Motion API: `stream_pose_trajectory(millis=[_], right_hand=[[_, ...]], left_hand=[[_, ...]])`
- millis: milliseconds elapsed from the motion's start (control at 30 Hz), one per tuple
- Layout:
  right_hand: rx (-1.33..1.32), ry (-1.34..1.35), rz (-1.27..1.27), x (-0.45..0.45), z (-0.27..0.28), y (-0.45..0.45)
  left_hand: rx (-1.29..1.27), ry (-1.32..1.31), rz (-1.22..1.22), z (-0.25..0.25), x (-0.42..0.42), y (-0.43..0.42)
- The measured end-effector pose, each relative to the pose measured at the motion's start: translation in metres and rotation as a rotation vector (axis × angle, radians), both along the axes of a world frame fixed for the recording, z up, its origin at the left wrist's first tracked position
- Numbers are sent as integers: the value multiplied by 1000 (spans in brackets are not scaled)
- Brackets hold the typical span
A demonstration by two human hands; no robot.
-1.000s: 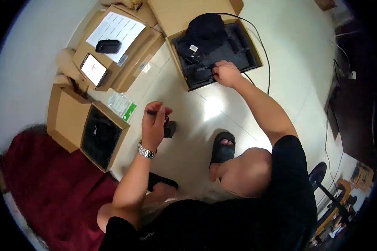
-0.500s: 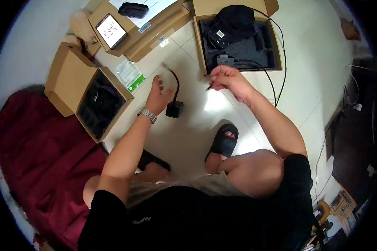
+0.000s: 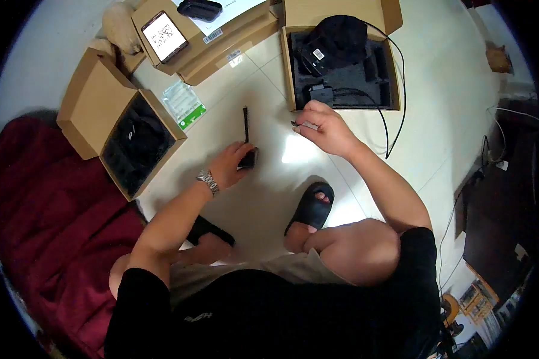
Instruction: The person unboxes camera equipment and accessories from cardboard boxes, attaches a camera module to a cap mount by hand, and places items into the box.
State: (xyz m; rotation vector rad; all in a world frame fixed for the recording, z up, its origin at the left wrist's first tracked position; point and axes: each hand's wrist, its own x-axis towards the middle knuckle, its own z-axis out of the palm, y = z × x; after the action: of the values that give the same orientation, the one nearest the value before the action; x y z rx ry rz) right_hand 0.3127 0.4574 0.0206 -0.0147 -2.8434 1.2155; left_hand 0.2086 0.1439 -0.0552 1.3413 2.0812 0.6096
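My left hand (image 3: pixel 226 166) is closed around a small black box-shaped device (image 3: pixel 249 158) on the floor, its fingers along the near side. A short black cable (image 3: pixel 245 124) runs from that device away from me. My right hand (image 3: pixel 326 127) pinches a small dark piece, whose tip (image 3: pixel 294 123) pokes out between thumb and finger; its kind is too small to tell. Just beyond that hand, an open cardboard box (image 3: pixel 287 72) holds a black cap-like item (image 3: pixel 341 39) and a dark connector block (image 3: pixel 320 93) with black cables.
On the left stands another open cardboard box (image 3: pixel 90 113) with a black item in dark foam. A green-and-white packet (image 3: pixel 184 106) lies beside it. Stacked boxes (image 3: pixel 221 60) carry a phone (image 3: pixel 163 37) showing a code. A black cable (image 3: pixel 403 90) loops at the right. Dark red cloth (image 3: pixel 54 233) covers the left.
My left hand has come down toward me and closed on the black device, whose cable now points straighter away. My right hand has moved slightly nearer to me, still pinching.
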Motion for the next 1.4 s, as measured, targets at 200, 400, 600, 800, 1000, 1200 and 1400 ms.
stream_pose_trajectory(millis=[200,400,600,800,1000,1200,1400], right_hand=[[-127,-13,75,-7,-13,3],[-113,8,-14,-15,-11,1],[-40,106,92,-26,-25,8],[-51,18,138,-32,-29,4],[-19,-39,211,-37,-28,7],[165,107,268,-39,-29,5],[300,26,327,-45,-20,4]], left_hand=[[-20,-83,289,13,5,41],[156,60,382,26,-12,83],[213,215,243,39,-31,98],[163,164,244,40,-37,102],[160,193,202,39,-36,109],[156,201,132,43,-39,115],[89,264,63,47,-37,120]])
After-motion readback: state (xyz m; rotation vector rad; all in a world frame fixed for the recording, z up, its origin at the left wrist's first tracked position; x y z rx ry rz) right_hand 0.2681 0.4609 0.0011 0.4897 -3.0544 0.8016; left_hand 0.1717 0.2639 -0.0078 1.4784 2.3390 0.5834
